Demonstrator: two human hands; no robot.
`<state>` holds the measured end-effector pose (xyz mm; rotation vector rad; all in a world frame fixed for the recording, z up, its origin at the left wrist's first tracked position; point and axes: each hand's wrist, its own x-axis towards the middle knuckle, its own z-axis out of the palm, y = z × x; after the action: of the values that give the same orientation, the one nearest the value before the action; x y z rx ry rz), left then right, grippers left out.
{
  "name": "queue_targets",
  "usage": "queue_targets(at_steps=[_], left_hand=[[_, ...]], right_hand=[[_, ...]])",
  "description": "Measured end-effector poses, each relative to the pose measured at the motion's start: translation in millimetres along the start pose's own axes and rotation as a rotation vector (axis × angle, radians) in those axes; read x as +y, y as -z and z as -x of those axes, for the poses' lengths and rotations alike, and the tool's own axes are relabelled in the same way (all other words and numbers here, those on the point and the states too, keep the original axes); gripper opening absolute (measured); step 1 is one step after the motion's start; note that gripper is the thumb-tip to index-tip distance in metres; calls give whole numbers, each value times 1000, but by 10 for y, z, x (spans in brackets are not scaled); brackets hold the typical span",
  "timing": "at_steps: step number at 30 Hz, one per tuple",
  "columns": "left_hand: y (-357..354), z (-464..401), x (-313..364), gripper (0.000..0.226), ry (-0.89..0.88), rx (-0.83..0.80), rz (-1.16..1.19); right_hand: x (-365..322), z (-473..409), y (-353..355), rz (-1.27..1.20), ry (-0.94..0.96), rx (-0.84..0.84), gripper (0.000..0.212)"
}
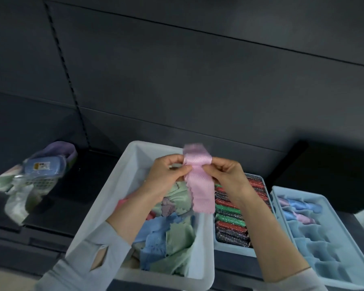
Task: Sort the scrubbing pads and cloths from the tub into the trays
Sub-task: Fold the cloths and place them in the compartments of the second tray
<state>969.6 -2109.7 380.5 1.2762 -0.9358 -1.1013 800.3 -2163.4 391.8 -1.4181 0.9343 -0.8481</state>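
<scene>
A pale tub (126,177) in front of me holds a heap of green, blue and pink cloths (172,232). Above it I hold a folded pink cloth (200,185) up as a narrow hanging strip. My left hand (166,175) pinches its left edge and my right hand (227,175) pinches its right edge. To the right, a blue tray (233,249) is packed with red, green and dark glittery scrubbing pads (231,217). Further right, a blue divided tray (298,238) holds a few blue and pink cloths (296,208) in its far compartments.
A dark panelled wall rises behind the dark shelf. At the left lie a blue lidded container (44,166), a purple basket (61,150) and bagged goods (19,196). A black box (332,171) stands behind the trays at the right.
</scene>
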Motion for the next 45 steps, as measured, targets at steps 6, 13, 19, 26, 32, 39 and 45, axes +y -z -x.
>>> queue_targets(at_steps=[6, 13, 19, 26, 32, 39, 45], left_hand=[[-24, 2, 177, 41, -190, 44, 58], [-22, 66, 94, 33, 7, -233, 61], [-3, 49, 84, 45, 142, 2, 278], [27, 68, 36, 25, 274, -2, 239], [62, 115, -44, 84, 137, -126, -162], [-19, 112, -67, 12, -59, 22, -76], [46, 128, -60, 29, -183, -71, -97]], right_hand=[[-214, -38, -20, 160, 207, 7, 50], [-192, -71, 4, 84, 187, 87, 43], [-84, 29, 88, 527, 286, -179, 67], [34, 44, -34, 524, 462, 44, 26], [52, 61, -8, 242, 121, 45, 25], [-47, 134, -43, 116, 54, -112, 21], [-76, 150, 19, 16, 31, -102, 22]])
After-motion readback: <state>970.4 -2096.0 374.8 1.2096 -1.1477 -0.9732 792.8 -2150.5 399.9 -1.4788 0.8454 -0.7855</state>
